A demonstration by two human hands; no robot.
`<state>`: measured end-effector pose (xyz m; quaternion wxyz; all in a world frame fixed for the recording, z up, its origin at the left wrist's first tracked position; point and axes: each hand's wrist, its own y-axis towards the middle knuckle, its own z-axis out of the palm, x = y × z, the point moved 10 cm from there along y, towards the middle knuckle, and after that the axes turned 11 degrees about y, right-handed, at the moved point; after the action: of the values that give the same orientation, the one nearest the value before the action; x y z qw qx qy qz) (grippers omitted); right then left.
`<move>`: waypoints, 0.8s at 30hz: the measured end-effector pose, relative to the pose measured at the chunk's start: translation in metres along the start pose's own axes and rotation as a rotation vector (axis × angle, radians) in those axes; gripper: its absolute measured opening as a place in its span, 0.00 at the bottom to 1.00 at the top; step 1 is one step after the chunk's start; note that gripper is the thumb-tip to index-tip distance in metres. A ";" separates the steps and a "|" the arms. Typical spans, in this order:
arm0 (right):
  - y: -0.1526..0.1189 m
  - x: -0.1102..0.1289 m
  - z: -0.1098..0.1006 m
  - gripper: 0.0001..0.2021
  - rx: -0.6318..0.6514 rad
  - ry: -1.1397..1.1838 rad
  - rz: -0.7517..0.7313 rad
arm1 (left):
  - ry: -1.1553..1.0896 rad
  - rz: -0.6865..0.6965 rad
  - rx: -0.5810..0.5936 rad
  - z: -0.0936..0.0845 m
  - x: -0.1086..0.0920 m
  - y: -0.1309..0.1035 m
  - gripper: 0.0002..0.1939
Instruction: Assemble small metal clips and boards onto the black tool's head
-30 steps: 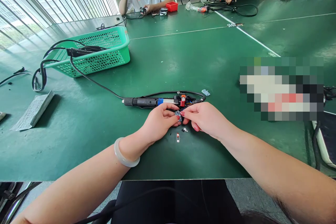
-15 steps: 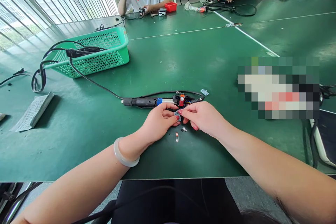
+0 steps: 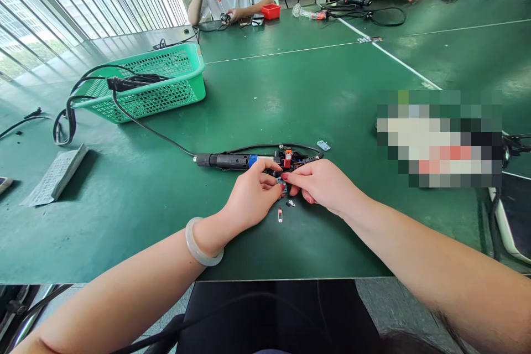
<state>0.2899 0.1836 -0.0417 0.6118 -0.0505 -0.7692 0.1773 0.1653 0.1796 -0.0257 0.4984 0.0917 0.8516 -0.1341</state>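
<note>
Between the thumb and fingers of my left hand [image 3: 254,192] is a small blue-grey plate [image 3: 282,184], held just above the table. My right hand [image 3: 323,183] is pinched closed at the plate's upper right edge; what its fingertips hold is too small to make out. Behind my hands lies a black wired handheld tool [image 3: 226,161] with a blue band, its right end exposing wires and a red part [image 3: 287,158]. In front of my fingers are a small white-and-orange piece [image 3: 280,215] and some tiny black and silver bits [image 3: 291,203].
Another blue-grey plate [image 3: 323,145] lies beyond my right hand. At left stand a green basket [image 3: 166,100] with cables and a pale wrapped block [image 3: 56,174]. Two people sit across the table, near a red tray [image 3: 271,11] and a coiled cable [image 3: 390,15]. A blurred patch covers the right side.
My hands stay nearly in place over the plate, with only slight finger movement. Across the table, a person's hand has come off a black tool and rests on the table.
</note>
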 end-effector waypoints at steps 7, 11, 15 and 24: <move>-0.002 0.001 0.000 0.22 0.025 -0.006 0.004 | -0.048 -0.029 0.018 0.001 0.001 0.000 0.18; 0.000 0.002 -0.002 0.22 -0.003 -0.074 -0.020 | 0.022 -0.015 0.012 0.002 0.000 0.000 0.18; 0.001 0.002 0.000 0.22 -0.008 -0.093 -0.031 | 0.029 -0.003 0.009 0.002 0.000 -0.001 0.18; -0.004 0.012 -0.015 0.21 -0.030 -0.191 -0.063 | -0.140 -0.108 0.048 0.003 0.004 0.002 0.19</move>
<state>0.3015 0.1863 -0.0259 0.5403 -0.0182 -0.8278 0.1502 0.1661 0.1812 -0.0312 0.5465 0.0480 0.8148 -0.1873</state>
